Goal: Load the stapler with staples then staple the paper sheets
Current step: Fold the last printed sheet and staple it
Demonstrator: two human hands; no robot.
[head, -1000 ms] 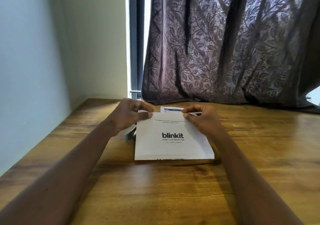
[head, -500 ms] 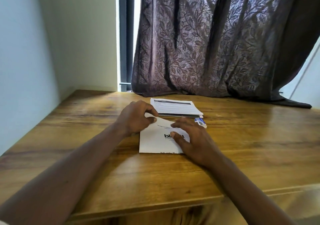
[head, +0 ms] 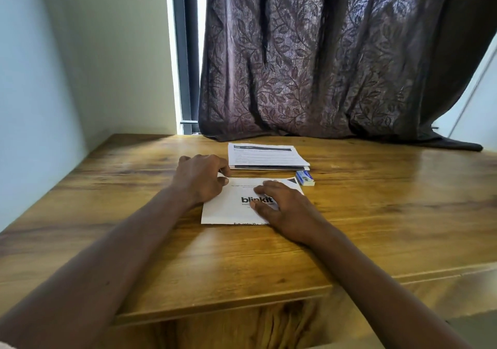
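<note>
A white folded paper sheet (head: 226, 208) printed "blinkit" lies on the wooden table (head: 376, 214). My left hand (head: 200, 180) sits at its top-left corner with fingers curled, thumb and forefinger pinching the paper's edge. Over the sheet's right half, my right hand (head: 285, 208) lies flat, fingers spread, pressing it down. A small blue and white staple box (head: 305, 178) lies just beyond the sheet's top-right corner. No stapler is visible; whatever is under my left hand is hidden.
A stack of printed sheets (head: 265, 156) lies behind the folded sheet, near a dark patterned curtain (head: 322, 66) that drapes onto the table's back edge. A wall (head: 40, 93) borders the table on the left. The table's front edge runs below my forearms.
My right hand has left the sheet's top edge and come down flat on its middle. My left hand stays at the top-left corner. The view has pulled back and tilted.
</note>
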